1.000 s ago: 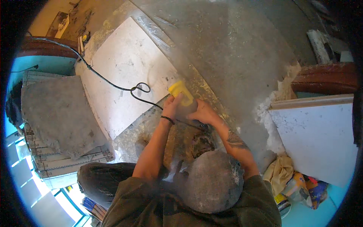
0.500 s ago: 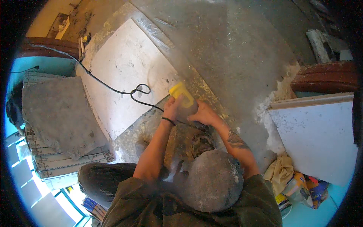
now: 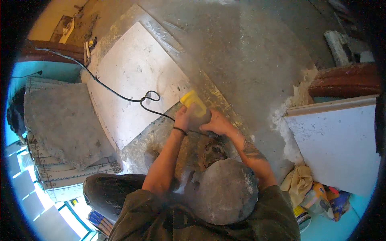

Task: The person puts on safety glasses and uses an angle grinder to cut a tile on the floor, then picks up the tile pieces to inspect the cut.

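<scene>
Both my hands are closed round a yellow and dark corded power tool [image 3: 192, 99], at the near right corner of a large white tile [image 3: 128, 80] lying low on the floor. My left hand [image 3: 183, 117] grips its left side. My right hand [image 3: 220, 122] wraps its right side, towards its back end. A haze of dust blurs the tool, so its exact kind and its working end cannot be made out. Its black cord [image 3: 120, 94] loops over the tile to the upper left. Dark smudges and small chips mark the tile beside the tool.
Cardboard boxes [image 3: 60, 175] are stacked at left under a rough grey slab [image 3: 66, 120]. At right a white panel [image 3: 335, 138] leans below a red-brown frame piece [image 3: 345, 81]. Bags [image 3: 298, 181] lie at lower right. A patterned board [image 3: 134, 158] extends under the tile.
The tool and my hands have shifted very slightly to the right and nearer. My grip looks the same, and the tile and cord lie as before.
</scene>
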